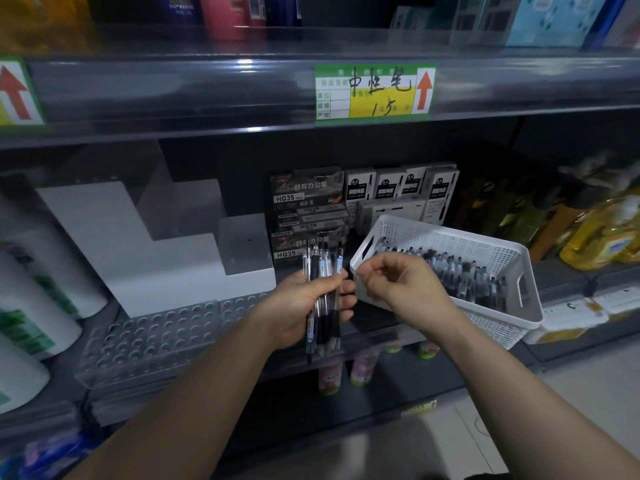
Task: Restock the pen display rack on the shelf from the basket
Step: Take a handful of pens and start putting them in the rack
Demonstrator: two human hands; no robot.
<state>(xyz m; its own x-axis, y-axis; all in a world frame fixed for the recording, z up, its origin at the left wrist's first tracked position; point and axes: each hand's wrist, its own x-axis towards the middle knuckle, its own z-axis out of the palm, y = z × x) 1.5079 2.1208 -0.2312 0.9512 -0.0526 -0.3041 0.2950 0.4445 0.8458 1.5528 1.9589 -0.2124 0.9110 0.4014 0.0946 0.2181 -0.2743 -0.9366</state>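
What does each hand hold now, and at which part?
The left hand grips a bundle of pens around their middle. The right hand seems to hold nothing; fingers curled.

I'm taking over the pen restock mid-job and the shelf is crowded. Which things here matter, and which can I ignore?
Part of the job:
- bunch of pens in the left hand
- right hand, fingers curled, beside the bunch
- white basket of pens
- clear holed display rack, empty

Just lying about:
- boxed pens
- white stepped riser
- price label
- yellow bottles
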